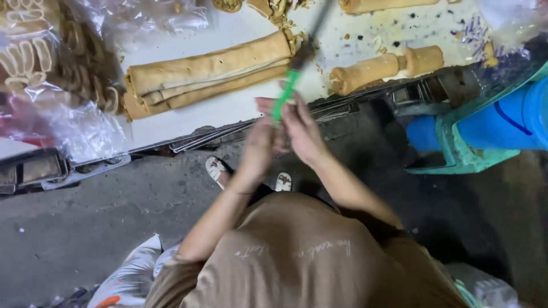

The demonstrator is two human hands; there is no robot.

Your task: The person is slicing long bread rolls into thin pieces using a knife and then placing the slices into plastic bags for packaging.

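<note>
Both hands, left hand [257, 149] and right hand [302, 134], close around a green-handled knife [294, 80] whose blade points far toward the long dough roll [208, 74]; a slipping grip could nick fingers

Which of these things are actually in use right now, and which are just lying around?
In use:
knife, green handle, held by both hands: left hand, right hand
long dough roll next to the blade
white board

Lying about:
short roll
bags of cut pieces
blue stool
</note>
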